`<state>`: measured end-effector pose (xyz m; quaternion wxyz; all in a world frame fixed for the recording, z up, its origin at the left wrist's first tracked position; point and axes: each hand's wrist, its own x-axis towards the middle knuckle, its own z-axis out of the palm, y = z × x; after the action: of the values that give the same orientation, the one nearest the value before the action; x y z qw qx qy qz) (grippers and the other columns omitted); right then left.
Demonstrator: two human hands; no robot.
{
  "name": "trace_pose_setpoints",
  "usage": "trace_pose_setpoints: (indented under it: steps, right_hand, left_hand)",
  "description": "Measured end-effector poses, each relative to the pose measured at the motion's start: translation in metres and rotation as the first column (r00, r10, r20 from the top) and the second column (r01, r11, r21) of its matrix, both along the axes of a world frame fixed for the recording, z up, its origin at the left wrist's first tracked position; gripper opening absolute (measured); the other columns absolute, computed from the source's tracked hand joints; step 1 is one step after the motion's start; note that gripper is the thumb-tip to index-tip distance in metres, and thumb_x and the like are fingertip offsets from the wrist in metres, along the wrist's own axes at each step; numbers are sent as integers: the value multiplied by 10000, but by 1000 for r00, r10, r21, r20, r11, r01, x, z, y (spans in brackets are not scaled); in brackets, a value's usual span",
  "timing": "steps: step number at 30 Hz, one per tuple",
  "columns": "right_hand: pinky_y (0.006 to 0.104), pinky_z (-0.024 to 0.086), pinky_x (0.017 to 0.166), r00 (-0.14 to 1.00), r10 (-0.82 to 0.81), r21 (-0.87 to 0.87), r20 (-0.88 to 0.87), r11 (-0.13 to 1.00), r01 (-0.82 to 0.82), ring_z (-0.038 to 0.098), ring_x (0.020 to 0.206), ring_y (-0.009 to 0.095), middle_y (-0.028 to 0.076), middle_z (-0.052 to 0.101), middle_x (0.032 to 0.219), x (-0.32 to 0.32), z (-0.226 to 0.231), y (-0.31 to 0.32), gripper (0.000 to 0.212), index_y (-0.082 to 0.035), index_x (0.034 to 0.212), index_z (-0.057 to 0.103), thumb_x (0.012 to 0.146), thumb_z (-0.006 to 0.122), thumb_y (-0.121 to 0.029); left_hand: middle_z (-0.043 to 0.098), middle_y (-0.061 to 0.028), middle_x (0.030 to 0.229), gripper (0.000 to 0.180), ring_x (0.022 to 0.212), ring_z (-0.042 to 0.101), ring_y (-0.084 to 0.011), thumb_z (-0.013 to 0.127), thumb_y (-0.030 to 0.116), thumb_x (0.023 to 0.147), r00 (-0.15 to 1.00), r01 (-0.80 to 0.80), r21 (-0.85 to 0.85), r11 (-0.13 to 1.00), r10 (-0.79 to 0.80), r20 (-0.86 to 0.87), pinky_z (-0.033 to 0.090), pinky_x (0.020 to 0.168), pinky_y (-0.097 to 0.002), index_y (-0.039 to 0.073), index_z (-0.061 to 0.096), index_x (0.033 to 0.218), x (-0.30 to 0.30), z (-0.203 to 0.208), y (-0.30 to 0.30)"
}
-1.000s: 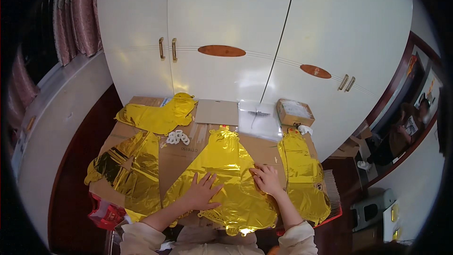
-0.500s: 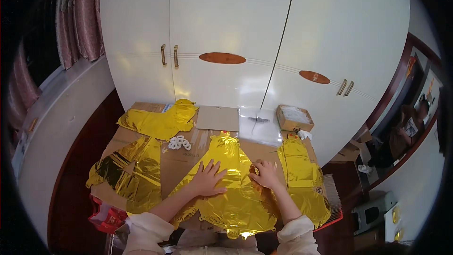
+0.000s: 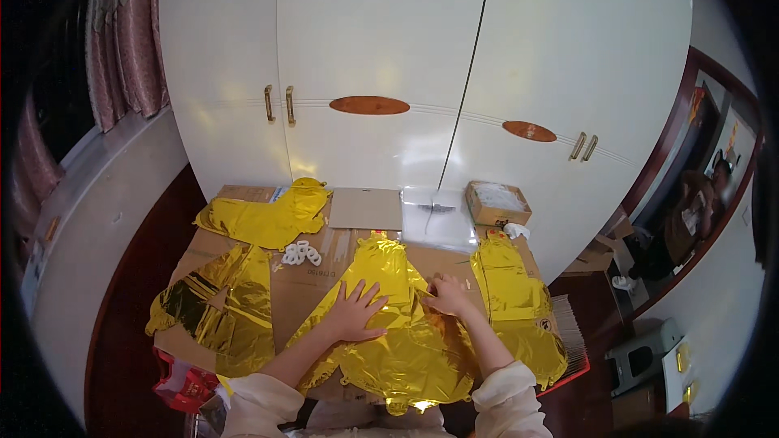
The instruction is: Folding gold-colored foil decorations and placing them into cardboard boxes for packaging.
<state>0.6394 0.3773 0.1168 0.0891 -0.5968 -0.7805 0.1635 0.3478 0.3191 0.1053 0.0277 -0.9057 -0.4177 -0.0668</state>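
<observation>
A flat, crinkled gold foil balloon [image 3: 389,365] lies in front of me on a cardboard-covered table. My left hand [image 3: 355,314] rests palm down on its upper left part, fingers spread. At the balloon's right edge, my right hand [image 3: 448,295] has bent fingers closed on the foil; the fingertips are partly hidden. More gold foil balloons lie around it: one at the left [image 3: 243,308], one at the back left [image 3: 260,223] and one at the right [image 3: 511,292].
White rings [image 3: 302,254] lie in a small pile. Behind are a grey board [image 3: 365,208], clear plastic sheets [image 3: 438,231] and a small box [image 3: 497,215]. White cabinets [image 3: 381,32] stand beyond the table. A red bag [image 3: 182,385] hangs at the near left. A mirror [image 3: 690,195] reflects a person.
My right hand has shifted slightly left and up along the balloon's edge, its fingers reaching further over the foil. My left hand stays flat. The whole view has shifted a little.
</observation>
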Motion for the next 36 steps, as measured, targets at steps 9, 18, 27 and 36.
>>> trace_pose_setpoints:
  steps: [9,18,27,36]
  right_hand:
    - [335,529,777,535,-353,-354,-768,929,106,598,867,178,77,625,1009,4,-1,-22,349,-48,1218,507,958,567,-273]
    - [342,543,685,526,-395,-511,-753,855,-90,619,780,188,67,652,988,3,1,-38,233,-92,1155,562,928,510,-96]
    - [447,397,991,923,309,296,-231,926,-235,550,1145,313,89,642,1205,-24,-5,-45,343,-118,1209,643,872,660,-184]
    - [431,346,1044,953,302,318,-8,905,-284,473,1315,253,2,594,1339,-29,-17,-38,441,-181,1286,619,905,633,-403]
  left_hand:
    - [329,-134,1548,830,1425,264,-421,432,724,878,999,8,0,1000,-8,32,147,1102,-709,162,376,1485,-1,-3,0]
    - [340,-136,1543,832,1423,271,-424,455,718,868,997,10,-10,1000,-9,73,133,1104,-709,165,379,1484,-2,-2,-1]
    - [362,-140,1526,799,1406,295,-428,486,706,859,995,21,8,1000,-21,95,163,1094,-709,129,466,1412,-3,-2,0]
    - [356,-121,1538,791,1432,266,-399,481,709,845,998,4,-5,1000,-3,66,142,1108,-697,91,559,1331,-2,-6,0]
